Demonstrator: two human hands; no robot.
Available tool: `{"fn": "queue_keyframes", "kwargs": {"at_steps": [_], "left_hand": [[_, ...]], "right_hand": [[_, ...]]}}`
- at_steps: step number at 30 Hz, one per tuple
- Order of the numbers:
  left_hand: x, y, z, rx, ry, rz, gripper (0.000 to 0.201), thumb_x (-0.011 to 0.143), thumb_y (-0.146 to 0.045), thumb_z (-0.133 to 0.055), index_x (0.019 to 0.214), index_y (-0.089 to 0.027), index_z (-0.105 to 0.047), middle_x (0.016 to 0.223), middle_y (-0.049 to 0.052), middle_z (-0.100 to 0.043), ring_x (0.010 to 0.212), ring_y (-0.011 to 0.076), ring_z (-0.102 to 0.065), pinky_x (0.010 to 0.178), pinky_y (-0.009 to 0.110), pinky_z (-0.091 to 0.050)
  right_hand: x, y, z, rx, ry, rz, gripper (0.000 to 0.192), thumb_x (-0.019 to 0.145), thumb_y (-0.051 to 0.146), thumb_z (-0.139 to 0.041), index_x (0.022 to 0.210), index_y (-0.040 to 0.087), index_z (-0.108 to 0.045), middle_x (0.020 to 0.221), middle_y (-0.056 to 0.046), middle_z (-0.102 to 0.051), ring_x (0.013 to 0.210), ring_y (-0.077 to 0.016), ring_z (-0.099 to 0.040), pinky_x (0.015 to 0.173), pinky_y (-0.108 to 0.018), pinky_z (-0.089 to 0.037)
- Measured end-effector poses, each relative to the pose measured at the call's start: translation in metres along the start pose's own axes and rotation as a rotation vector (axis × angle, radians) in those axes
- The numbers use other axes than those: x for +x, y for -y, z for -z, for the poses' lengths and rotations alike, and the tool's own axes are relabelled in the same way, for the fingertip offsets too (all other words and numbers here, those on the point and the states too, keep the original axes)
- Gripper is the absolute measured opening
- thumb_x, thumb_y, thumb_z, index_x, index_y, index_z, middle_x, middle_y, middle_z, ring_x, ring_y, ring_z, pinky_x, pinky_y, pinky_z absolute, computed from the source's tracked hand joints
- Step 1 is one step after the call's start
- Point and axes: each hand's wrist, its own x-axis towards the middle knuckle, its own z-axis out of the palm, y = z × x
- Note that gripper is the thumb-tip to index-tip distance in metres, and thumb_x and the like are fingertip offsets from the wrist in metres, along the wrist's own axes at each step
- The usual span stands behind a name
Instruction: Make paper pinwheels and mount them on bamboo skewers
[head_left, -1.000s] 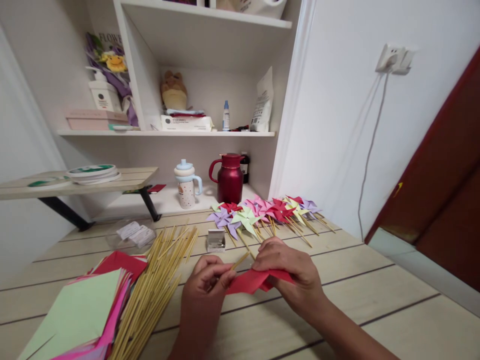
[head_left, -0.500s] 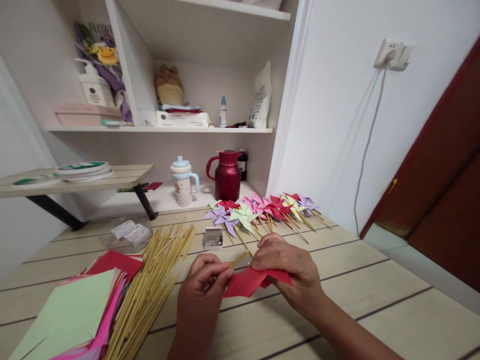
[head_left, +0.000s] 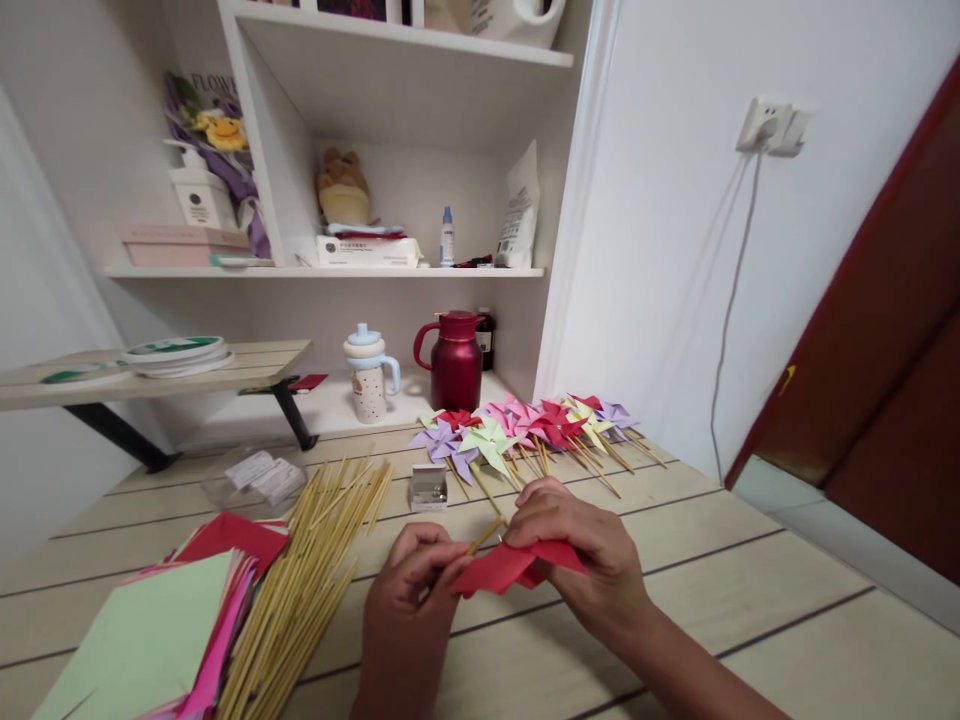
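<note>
My right hand (head_left: 574, 540) grips a red paper pinwheel (head_left: 499, 568), its folded vanes hanging below my fingers. A small shiny pin point shows by my right fingertips. Between the fingers of my left hand (head_left: 416, 580) is a thin wooden stick (head_left: 486, 535), its tip close to the pin; whether they touch I cannot tell. Just beyond my hands stands a small open box (head_left: 429, 488) with shiny pins in it. Several finished pinwheels (head_left: 491, 440) on sticks lie in a heap behind my right hand.
A bundle of wooden sticks (head_left: 289, 590) lies left of my hands, beside a stack of coloured paper (head_left: 142, 630). Farther back are a clear plastic tray (head_left: 217, 495), a speckled cup (head_left: 369, 390) and a red jug (head_left: 456, 365). A low raised stand (head_left: 255, 370) is at the left.
The view has tilted up slightly, so everything sits lower in the picture. Both hands keep their hold, and the stick's tip is now nearer the pin on the red pinwheel.
</note>
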Motion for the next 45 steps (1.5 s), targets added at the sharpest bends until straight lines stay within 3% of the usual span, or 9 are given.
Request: {"fn": "queue_keyframes", "kwargs": {"at_steps": [5,34,39,45], "left_hand": [[-0.0019,0.0086,0.0037,0.034,0.073,-0.001,0.017,0.067,-0.014,-0.067,0.072,-0.025,-0.079,0.080,0.002,-0.061,0.070,0.0146,-0.061,0.059,0.019,-0.048],[-0.0069,0.0024,0.0032,0.159,0.016,-0.109,0.019,0.072,-0.017,-0.066,0.080,-0.027,-0.081,0.082,0.003,-0.064,0.074,0.0168,-0.064,0.061,0.021,-0.050],[-0.0075,0.0024,0.0036,0.198,-0.027,-0.201,0.019,0.073,-0.018,-0.067,0.082,-0.028,-0.081,0.080,0.003,-0.065,0.073,0.0165,-0.066,0.060,0.021,-0.052],[-0.0101,0.0004,0.0104,0.422,-0.066,-0.379,0.025,0.078,-0.017,-0.063,0.089,-0.031,-0.080,0.085,0.003,-0.069,0.079,0.0174,-0.069,0.062,0.020,-0.054]], "right_hand": [[0.0003,0.0002,-0.0008,0.005,0.002,0.000,0.016,0.078,0.012,-0.076,0.089,0.024,-0.072,0.072,-0.001,-0.073,0.064,-0.0172,-0.065,0.071,-0.038,-0.051],[0.0030,0.0035,0.0002,-0.021,0.006,-0.017,0.018,0.083,0.007,-0.064,0.087,0.023,-0.070,0.071,-0.002,-0.072,0.064,-0.0164,-0.064,0.067,-0.035,-0.052],[0.0029,0.0031,0.0002,-0.016,0.006,-0.011,0.019,0.083,0.007,-0.062,0.088,0.023,-0.070,0.072,-0.002,-0.072,0.064,-0.0164,-0.064,0.068,-0.036,-0.053],[0.0021,0.0028,-0.0009,0.003,-0.006,-0.007,0.019,0.083,0.006,-0.063,0.089,0.023,-0.070,0.071,-0.002,-0.071,0.065,-0.0163,-0.063,0.068,-0.037,-0.053]]}}
